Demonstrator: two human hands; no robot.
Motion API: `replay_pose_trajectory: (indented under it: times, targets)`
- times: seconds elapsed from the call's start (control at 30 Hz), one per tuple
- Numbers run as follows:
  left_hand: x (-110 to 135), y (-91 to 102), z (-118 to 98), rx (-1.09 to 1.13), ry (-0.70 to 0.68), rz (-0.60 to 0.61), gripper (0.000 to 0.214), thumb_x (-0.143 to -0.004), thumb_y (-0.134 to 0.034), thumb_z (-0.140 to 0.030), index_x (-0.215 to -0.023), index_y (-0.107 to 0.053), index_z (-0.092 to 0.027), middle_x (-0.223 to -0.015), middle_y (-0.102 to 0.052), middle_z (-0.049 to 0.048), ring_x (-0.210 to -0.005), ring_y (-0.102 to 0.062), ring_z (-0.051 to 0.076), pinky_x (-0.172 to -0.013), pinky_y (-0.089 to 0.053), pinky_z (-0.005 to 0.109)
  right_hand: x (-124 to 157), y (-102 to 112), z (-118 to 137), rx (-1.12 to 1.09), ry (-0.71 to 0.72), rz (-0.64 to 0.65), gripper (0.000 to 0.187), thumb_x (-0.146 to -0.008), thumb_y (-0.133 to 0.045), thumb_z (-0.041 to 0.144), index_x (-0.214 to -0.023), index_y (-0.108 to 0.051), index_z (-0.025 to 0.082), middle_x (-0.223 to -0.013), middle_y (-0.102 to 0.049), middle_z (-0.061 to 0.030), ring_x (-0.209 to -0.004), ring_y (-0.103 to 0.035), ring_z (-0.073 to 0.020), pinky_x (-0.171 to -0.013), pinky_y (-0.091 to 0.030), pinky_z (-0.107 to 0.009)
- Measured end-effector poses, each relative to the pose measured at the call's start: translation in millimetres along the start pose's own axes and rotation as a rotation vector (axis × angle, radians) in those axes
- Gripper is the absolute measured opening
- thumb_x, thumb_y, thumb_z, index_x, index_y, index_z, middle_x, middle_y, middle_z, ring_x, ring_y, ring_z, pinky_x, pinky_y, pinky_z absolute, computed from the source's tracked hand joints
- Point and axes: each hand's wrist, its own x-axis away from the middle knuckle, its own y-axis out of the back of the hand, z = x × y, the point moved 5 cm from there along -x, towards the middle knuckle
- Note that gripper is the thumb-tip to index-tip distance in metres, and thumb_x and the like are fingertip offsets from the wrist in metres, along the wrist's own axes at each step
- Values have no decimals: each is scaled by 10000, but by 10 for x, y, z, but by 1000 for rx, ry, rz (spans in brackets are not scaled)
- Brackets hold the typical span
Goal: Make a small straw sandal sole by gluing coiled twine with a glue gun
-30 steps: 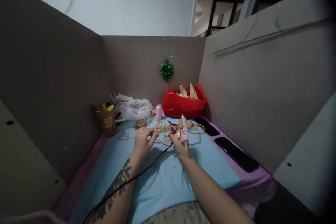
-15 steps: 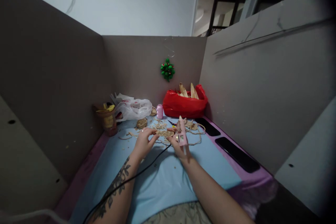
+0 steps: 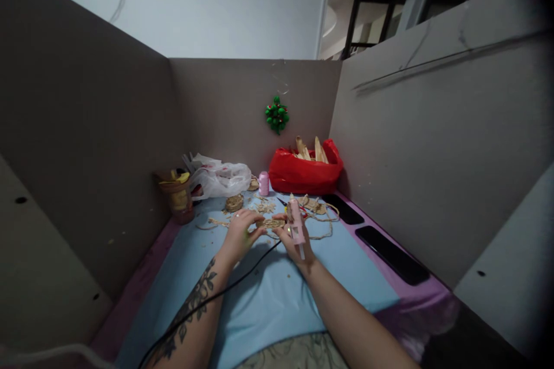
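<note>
Fingers [image 3: 251,226] of L hand [image 3: 237,235] pinch a small flat coil of tan woven fibre [image 3: 269,223], over the light-blue table mat [image 3: 268,300], btwn both hands. R hand [image 3: 295,243] clenched round a pink plastic glue gun [image 3: 295,220], just beside the coil. Black cord [image 3: 234,285] crosses the mat near L forearm. Red plastic bag [image 3: 303,176] at rear wall, well apart.

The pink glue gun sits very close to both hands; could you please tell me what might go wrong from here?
1. The left hand pinches the small coil of straw cord right beside the pink glue gun in the right hand; its fingers could touch glue, which is probably hot.
2. The black power cable trails across the blue mat between the forearms; a snag might jerk the gun.
</note>
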Motion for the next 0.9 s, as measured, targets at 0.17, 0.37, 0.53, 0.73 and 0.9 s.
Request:
replay_pose_trajectory:
  times: [0.17,0.37,0.53,0.73,0.9]
  targets:
    - [6,19,-5,-5,-4,8,132,-791,-695,-283,-889,-650,-208,-841,-693,45,-838,-605,203,-830,-443,361,9,-12,34,-58,-30,53,885,-725,-641,206,-1490,-198,255,-994,-648,-51,-814,-641,-199,-725,-556,-329]
    - [16,2,-46,-2,-7,61,232,-790,-690,-353,-960,-631,-206,-941,-683,73,-932,-598,230,-864,-431,388,14,-24,40,-42,11,77,832,-738,-631,204,-1469,-242,277,-972,-645,-44,-791,-640,-194,-702,-557,-324]
    - [16,-37,-41,-3,-23,78,178,-815,-663,-352,-914,-629,-208,-888,-684,59,-894,-601,217,-854,-425,377,16,-45,-11,-11,76,88,784,-741,-666,221,-1437,-313,296,-1003,-647,-48,-857,-646,-206,-738,-555,-340]
    - [8,-21,-45,-2,-29,81,169,-817,-664,-369,-885,-642,-216,-856,-686,57,-872,-609,214,-855,-422,378,19,-59,-50,-14,59,101,804,-746,-667,233,-1450,-284,298,-1038,-637,-58,-896,-646,-214,-738,-554,-339]
    - [-3,-2,-69,-2,-43,70,165,-801,-687,-353,-876,-643,-213,-837,-688,43,-861,-605,201,-854,-415,366,17,-58,-35,-1,42,112,810,-742,-651,222,-1454,-271,288,-1035,-638,-62,-875,-648,-211,-741,-555,-346]
